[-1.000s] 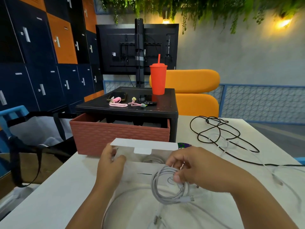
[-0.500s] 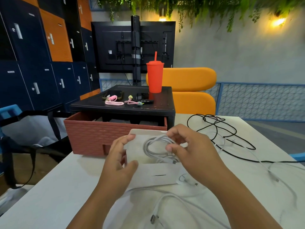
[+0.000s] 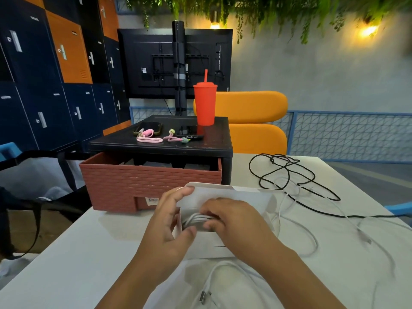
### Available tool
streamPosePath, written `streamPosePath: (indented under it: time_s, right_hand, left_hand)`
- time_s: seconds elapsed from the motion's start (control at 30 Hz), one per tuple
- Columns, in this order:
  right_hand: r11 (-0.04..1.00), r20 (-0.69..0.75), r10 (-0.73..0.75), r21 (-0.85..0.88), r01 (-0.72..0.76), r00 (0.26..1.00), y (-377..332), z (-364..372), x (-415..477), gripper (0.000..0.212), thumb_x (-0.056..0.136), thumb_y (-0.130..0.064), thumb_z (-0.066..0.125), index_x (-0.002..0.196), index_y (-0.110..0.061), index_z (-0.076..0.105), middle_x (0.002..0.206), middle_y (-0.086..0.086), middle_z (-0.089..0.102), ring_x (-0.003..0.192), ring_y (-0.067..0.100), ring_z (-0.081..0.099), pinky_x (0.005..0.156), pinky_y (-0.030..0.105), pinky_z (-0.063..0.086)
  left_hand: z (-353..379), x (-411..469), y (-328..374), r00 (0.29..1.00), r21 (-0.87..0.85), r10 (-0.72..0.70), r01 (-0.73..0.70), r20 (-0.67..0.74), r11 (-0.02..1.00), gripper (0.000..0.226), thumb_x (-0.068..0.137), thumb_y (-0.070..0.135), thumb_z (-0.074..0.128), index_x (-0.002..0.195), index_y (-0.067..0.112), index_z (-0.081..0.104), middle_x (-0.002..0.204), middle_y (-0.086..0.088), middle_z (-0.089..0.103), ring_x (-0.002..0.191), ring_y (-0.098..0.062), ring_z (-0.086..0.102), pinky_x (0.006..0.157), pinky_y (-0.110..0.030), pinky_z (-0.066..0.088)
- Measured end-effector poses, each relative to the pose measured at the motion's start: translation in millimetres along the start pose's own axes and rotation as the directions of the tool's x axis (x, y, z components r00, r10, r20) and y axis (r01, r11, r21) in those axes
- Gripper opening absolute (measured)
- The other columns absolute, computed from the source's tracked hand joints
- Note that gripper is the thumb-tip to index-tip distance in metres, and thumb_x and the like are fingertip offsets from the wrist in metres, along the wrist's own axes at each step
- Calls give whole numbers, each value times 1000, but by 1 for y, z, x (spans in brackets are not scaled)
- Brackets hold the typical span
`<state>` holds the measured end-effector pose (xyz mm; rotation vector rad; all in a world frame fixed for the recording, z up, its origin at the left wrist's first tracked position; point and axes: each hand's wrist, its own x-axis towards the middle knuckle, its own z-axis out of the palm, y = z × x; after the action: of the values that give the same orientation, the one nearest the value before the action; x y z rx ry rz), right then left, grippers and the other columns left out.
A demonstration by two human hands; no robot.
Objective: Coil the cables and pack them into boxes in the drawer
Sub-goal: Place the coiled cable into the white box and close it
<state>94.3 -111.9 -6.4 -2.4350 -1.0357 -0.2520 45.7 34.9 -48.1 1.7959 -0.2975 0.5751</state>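
Right hand [image 3: 231, 219] pinching coiled white cable [image 3: 196, 219] inside open white box [image 3: 245, 197]; left hand [image 3: 169, 221] gripping box's left wall. Beyond both hands, brick-patterned drawer [image 3: 151, 184] pulled open on surface [image 3: 89, 253].

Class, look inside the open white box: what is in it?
A coiled white cable, pressed in by the right hand while the left hand steadies the white box. Both hands hide the rest inside.

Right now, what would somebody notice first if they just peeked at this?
Two hands, left hand and right hand, tuck a coiled white cable into a white box at the table's middle. Behind it, a red tumbler stands on a black drawer unit. A black cable sprawls right.
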Motion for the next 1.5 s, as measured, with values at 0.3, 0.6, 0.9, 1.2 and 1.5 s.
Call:
streamPosePath:
  time_s: [0.3,0.6,0.9,1.2,1.5]
  right_hand:
    - [998,62,20,56,-24,998,12,3,-2,28,95,-15,46,117,-18,63,117,-1,61,110,15,52,94,26,39]
    - [930,-140,356,151,-336,924,53,-25,-7,7,84,-22,61,77,-22,62,76,-8,64,70,8,57,61,17,41]
    - [846,119,367,370,-384,923,58,4,-5,53,86,-16,60,127,-40,38,102,-23,52,93,4,56,68,11,38]
    - [835,31,455,332,-438,890,61,7,0,44,88,-9,54,128,-28,50,105,-9,58,98,15,57,63,11,38]
    - [854,-30,449,310,-419,893,63,6,-3,32,87,-14,58,117,-27,57,98,-15,59,84,3,52,60,2,31]
  left_hand:
    - [-8,1,-5,985,-79,-171,170,-1,982,64,74,5,70,105,57,52,120,-3,56,95,-12,63,78,-24,51]
    - [-32,8,-11,929,-67,-363,358,-77,931,62,84,-10,57,116,43,44,103,3,65,98,-9,61,78,-20,48]
    - [-28,10,-29,931,45,-347,354,-116,934,66,87,-14,50,119,42,41,110,23,59,99,17,55,86,-14,45]
    - [-24,8,-30,958,276,-255,283,-135,918,64,90,-5,49,135,38,33,127,26,43,122,3,37,103,-20,29]
    - [-23,8,-30,937,225,-267,316,-224,922,50,89,-5,51,108,40,40,119,20,55,116,0,47,96,-18,37]
